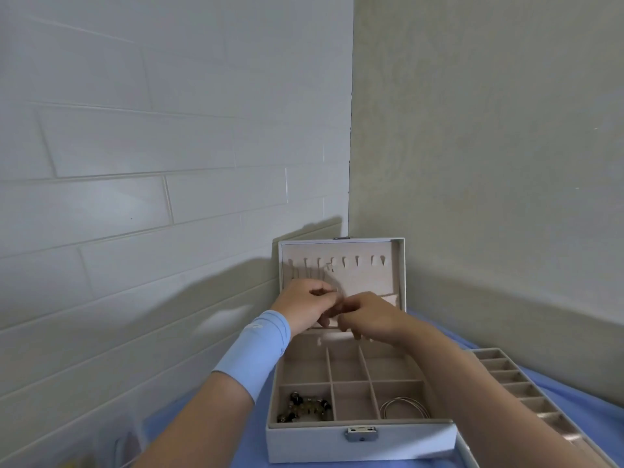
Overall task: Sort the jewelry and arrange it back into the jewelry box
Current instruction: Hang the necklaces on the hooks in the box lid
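Note:
A white jewelry box point(361, 445) stands open on a blue cloth, its lid point(400, 265) upright against the wall corner with a row of hooks inside. My left hand point(304, 304) and my right hand point(368, 315) meet in front of the lid, fingers pinched together on a thin necklace chain point(332, 278) that loops up toward a hook. The chain is faint and blurred. In the box's front left compartment lies a beaded bracelet point(305, 407). Thin metal bangles point(403, 407) rest in the front right compartment.
A removable beige tray point(526, 396) with several small compartments lies to the right of the box. A clear plastic container point(111, 447) shows at the bottom left. White tiled wall on the left and a plain wall on the right close in behind the box.

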The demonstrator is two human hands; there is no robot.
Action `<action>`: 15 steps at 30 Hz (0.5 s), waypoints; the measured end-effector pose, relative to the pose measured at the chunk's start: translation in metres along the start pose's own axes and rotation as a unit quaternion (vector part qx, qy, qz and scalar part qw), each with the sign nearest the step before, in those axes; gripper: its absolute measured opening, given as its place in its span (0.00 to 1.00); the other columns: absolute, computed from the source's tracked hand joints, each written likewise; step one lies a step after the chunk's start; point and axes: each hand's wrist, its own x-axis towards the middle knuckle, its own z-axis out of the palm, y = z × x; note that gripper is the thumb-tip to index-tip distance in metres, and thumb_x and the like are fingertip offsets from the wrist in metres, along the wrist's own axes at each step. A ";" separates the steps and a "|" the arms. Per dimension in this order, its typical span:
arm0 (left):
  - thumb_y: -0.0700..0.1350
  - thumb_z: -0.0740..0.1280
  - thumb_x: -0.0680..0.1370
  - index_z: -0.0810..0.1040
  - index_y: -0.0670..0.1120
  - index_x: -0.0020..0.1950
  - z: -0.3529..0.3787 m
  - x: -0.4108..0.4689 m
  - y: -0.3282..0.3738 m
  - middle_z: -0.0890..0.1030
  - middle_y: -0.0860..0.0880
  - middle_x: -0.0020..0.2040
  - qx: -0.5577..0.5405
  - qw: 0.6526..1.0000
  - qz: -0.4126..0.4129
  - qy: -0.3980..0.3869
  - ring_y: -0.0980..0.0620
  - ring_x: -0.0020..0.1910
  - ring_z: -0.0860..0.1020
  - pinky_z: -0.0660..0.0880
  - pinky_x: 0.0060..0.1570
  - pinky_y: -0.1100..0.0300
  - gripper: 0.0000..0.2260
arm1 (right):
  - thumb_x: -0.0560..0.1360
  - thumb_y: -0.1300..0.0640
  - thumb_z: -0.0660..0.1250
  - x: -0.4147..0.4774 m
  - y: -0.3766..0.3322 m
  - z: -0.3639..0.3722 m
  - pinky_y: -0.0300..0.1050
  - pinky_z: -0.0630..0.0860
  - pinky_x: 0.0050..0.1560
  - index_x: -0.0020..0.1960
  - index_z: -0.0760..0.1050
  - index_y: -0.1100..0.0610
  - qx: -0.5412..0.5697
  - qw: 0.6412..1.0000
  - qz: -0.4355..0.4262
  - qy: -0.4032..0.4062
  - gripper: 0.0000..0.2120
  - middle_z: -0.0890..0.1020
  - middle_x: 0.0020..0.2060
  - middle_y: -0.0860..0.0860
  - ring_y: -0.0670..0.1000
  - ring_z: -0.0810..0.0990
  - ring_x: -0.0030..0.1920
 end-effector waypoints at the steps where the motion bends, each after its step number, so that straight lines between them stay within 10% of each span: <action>1: 0.45 0.67 0.79 0.84 0.45 0.49 -0.001 0.000 0.001 0.83 0.50 0.37 0.007 1.000 0.007 0.005 0.55 0.31 0.78 0.69 0.28 0.73 0.07 | 0.77 0.58 0.68 0.000 0.001 0.003 0.32 0.70 0.32 0.51 0.84 0.57 0.005 1.000 -0.006 -0.011 0.08 0.81 0.38 0.48 0.45 0.74 0.34; 9: 0.47 0.62 0.81 0.83 0.47 0.55 -0.014 0.011 -0.003 0.83 0.47 0.43 0.126 0.992 0.019 0.016 0.52 0.40 0.78 0.72 0.41 0.61 0.11 | 0.77 0.54 0.71 0.008 -0.005 -0.009 0.35 0.70 0.30 0.41 0.85 0.57 -0.033 0.996 -0.045 0.074 0.10 0.85 0.31 0.49 0.44 0.74 0.25; 15: 0.48 0.61 0.81 0.77 0.50 0.68 -0.005 0.022 -0.023 0.76 0.48 0.68 0.295 0.955 0.022 -0.004 0.47 0.66 0.75 0.70 0.66 0.55 0.16 | 0.77 0.54 0.71 0.018 -0.024 -0.028 0.31 0.68 0.26 0.36 0.83 0.58 -0.032 0.986 -0.068 0.147 0.13 0.81 0.25 0.42 0.45 0.74 0.24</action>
